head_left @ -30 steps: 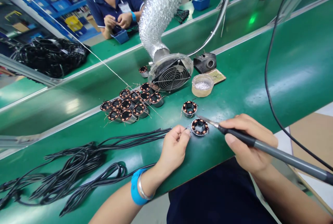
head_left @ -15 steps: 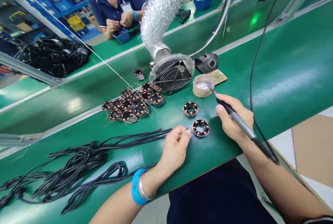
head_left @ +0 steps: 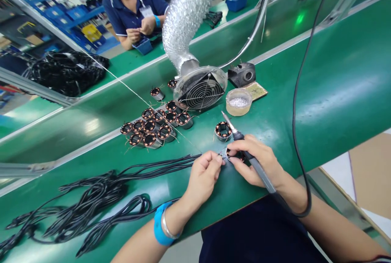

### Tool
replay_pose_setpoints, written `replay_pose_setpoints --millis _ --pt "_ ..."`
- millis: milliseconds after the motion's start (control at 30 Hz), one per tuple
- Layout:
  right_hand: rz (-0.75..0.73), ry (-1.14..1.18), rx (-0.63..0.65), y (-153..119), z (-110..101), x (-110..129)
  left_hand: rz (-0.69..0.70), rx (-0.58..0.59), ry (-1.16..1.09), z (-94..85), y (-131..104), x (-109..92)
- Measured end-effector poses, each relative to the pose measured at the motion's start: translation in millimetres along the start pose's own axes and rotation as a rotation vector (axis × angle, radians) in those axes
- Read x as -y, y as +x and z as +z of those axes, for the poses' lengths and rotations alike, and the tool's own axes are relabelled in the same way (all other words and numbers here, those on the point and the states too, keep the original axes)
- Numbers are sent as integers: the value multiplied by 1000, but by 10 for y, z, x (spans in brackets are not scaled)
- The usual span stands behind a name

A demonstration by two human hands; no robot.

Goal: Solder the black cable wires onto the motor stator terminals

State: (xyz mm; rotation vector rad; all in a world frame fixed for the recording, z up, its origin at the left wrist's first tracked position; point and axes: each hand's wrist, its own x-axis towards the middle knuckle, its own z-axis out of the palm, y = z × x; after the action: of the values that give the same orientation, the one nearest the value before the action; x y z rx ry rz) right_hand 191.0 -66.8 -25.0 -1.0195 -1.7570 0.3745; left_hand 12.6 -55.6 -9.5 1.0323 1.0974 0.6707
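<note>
My left hand [head_left: 205,175] pinches the end of a black cable [head_left: 165,204] beside the thin wires of a motor stator. A soldering iron [head_left: 259,169] lies in the grip of my right hand [head_left: 259,158], its tip pointing up and left. Thumb and forefinger of that hand reach to the same stator [head_left: 228,154], which they partly cover. Just beyond stands a second stator [head_left: 223,131] with copper windings, close to the iron's tip. Farther off is a round tub [head_left: 238,109] with silvery bits inside.
A fume fan [head_left: 203,91] on a silver duct [head_left: 186,22] stands behind. Several stators [head_left: 149,126] cluster at left, and black cables [head_left: 91,197] lie on the green bench [head_left: 336,91]. The iron's cord [head_left: 295,108] hangs at right. A co-worker [head_left: 137,14] sits opposite.
My right hand has brought the soldering iron from the tub back toward me and left, and its fingers now reach to the near stator. My left hand keeps its pinch near the same spot.
</note>
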Motion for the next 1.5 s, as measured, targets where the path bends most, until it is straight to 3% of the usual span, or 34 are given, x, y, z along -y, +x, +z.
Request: replay_pose_setpoints --millis 133,367,600,800,1067,1300,1500 --pt "-25 19 -10 -9 14 -20 21 -1 7 -68 10 -35" --pt "-25 69 -13 -30 39 -38 53 -35 130 -35 56 -88" --pt "-44 82 -60 -22 64 -41 -49 -111 15 -136 48 -41" --pt "-20 47 -69 6 72 -3 -1 -177 133 -138 77 -88" --pt "-14 -11 -61 51 79 11 69 -164 224 -126 80 -120" --pt "-104 4 120 135 28 39 154 -118 339 -110 9 -80" --pt "-70 -42 32 43 119 39 279 -129 460 -49 -156 -25"
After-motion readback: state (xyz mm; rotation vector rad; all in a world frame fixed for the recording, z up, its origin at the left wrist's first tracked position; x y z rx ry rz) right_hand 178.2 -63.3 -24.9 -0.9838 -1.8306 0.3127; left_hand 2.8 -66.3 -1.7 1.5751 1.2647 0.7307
